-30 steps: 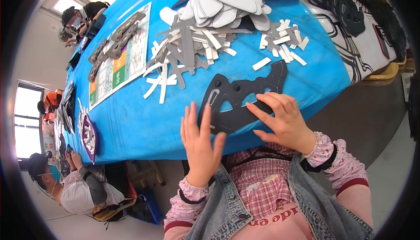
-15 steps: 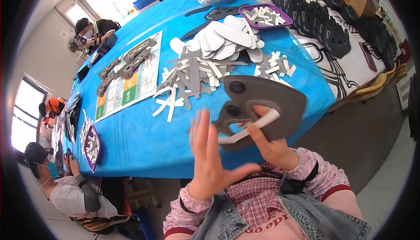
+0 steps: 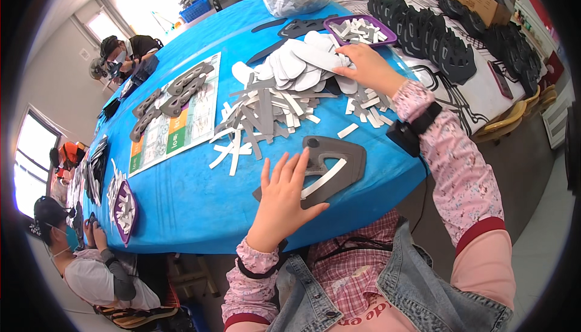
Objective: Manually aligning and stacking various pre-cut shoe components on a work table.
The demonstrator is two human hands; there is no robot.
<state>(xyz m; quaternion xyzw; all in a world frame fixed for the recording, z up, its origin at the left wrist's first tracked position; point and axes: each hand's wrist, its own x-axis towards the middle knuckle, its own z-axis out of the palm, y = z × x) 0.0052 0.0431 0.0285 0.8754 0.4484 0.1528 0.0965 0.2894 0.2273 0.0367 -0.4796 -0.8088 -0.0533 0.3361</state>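
- Near the front edge of the blue table (image 3: 181, 211), a dark grey flat piece (image 3: 339, 153) lies with a white strip (image 3: 324, 179) across it.
- Left hand (image 3: 284, 202) rests flat on the near left part of that piece, fingers spread wide and holding nothing; the fingertips (image 3: 301, 161) touch its surface just beside the strip's left end.
- Most of the piece shows to the right of the fingers, uncovered.
- Farther off and to the right, the right hand (image 3: 366, 69) reaches into a heap of white oval pieces (image 3: 302, 65); its fingers are bent down onto them, but whether they grip one cannot be told.
- Loose white and grey strips (image 3: 260, 114) lie scattered between the two hands.
- A purple tray (image 3: 387, 32) of small white bits stands just beyond the right hand.
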